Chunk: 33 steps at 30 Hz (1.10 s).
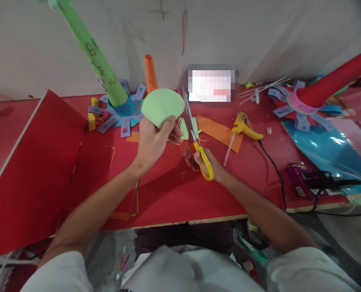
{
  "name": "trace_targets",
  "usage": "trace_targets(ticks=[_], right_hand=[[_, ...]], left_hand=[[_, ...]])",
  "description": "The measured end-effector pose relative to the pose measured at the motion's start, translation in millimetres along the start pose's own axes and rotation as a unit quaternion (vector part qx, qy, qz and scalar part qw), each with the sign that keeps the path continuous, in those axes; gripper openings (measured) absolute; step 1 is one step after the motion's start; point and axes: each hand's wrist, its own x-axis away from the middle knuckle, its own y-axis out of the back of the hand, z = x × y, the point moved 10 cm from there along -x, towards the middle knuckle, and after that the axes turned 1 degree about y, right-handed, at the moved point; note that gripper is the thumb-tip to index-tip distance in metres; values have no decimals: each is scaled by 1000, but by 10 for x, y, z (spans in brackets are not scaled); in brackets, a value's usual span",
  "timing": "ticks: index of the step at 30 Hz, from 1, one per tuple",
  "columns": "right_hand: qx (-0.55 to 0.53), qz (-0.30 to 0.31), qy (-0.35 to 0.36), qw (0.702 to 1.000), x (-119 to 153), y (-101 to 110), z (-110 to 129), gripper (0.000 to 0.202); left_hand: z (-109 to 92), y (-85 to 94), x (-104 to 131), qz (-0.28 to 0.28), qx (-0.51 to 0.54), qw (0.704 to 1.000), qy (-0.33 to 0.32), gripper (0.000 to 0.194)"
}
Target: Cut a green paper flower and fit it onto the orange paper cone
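Observation:
My left hand [159, 136] pinches a light green paper fan shape [162, 105] by its narrow lower end, raised above the red table. In my right hand [203, 159] is a pair of scissors [195, 138] with yellow and red handles, its blades pointing up and away beside the paper's right edge. The blades look closed or nearly so and seem apart from the paper. Beneath them lie light green paper scraps [185, 127] and an orange paper strip [218, 132]. Some fingers of my right hand are hidden behind the handles.
A yellow glue gun [245, 126] with a black cord lies to the right. Decorated green [101, 65] and red [335, 81] paper tubes stand at either side. An orange paper tube [150, 73] is behind. A red board [37, 174] leans at left; a purple box [300, 178] sits right.

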Motion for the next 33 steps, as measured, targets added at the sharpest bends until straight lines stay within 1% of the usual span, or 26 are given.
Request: trace_targets(ticks=[5, 16, 21, 24, 29, 31, 33], right_hand=[[-2, 1, 11, 1000, -5, 0, -18, 79], [-10, 5, 18, 1000, -1, -9, 2, 72], [-12, 22, 28, 999, 7, -37, -34, 69], [-13, 21, 18, 1000, 9, -47, -54, 71], [-7, -4, -21, 1000, 26, -22, -33, 77], [-2, -1, -21, 1000, 22, -29, 10, 78], [2, 2, -7, 1000, 4, -40, 63, 79]], left_hand=[[18, 18, -9, -2, -1, 1000, 5, 32], [28, -3, -2, 1, -12, 1000, 10, 36], [52, -23, 0, 5, -16, 1000, 17, 38], [73, -37, 14, 7, -10, 1000, 23, 40], [121, -82, 46, 20, -1, 999, 33, 40], [124, -90, 47, 25, 3, 999, 30, 41], [106, -83, 38, 28, 3, 999, 19, 42]])
